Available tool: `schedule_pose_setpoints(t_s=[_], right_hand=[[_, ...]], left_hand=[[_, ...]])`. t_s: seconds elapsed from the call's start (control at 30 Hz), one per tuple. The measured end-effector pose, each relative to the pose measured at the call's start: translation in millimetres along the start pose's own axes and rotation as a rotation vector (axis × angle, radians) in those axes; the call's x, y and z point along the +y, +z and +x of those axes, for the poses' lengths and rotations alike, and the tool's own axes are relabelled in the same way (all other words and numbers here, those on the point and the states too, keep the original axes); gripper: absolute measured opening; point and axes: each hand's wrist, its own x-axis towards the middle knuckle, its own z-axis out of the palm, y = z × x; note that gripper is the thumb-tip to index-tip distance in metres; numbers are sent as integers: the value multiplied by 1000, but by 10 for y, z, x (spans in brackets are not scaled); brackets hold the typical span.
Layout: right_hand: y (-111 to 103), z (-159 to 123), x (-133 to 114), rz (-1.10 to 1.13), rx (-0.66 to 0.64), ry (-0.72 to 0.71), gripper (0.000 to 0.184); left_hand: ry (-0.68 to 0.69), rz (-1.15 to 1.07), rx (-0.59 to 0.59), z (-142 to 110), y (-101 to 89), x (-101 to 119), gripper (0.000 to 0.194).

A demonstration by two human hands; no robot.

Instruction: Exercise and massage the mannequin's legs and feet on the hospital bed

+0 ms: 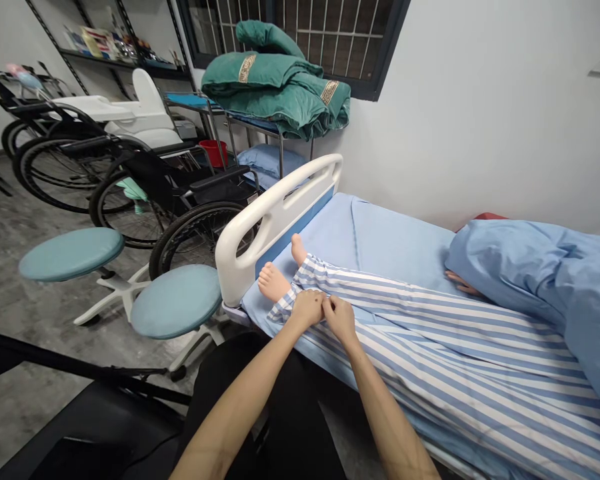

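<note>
Cuff of striped pajama trousers (283,310) pinched by left hand (306,308) and right hand (339,319); green quilt (275,93) with gold labels (247,68), unreadable; blue sheet (540,280) hides upper body

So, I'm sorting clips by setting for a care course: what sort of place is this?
Probably a hospital ward or nursing practice room: there is a hospital bed with a white end rail, striped patient pyjamas on a lying figure, and wheelchairs parked alongside.

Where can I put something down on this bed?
Blue bed sheet lies bare between the white footboard and the striped pajama legs, along the wall. The teal stool seat is bare. Crowded at the left hand and right hand on the cuff.
</note>
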Motion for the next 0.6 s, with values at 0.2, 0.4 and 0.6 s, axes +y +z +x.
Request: schedule_pose_setpoints(t_s=[0.2, 0.4, 0.6], right_hand=[[-2, 0, 2, 14, -4, 9, 38], [7, -2, 12, 28, 6, -5, 35], [2, 1, 12, 23, 6, -5, 35]], left_hand=[[0, 4, -5, 9, 14, -1, 27], [-19, 12, -27, 7, 5, 7, 27], [-17, 7, -23, 5, -1, 7, 27]])
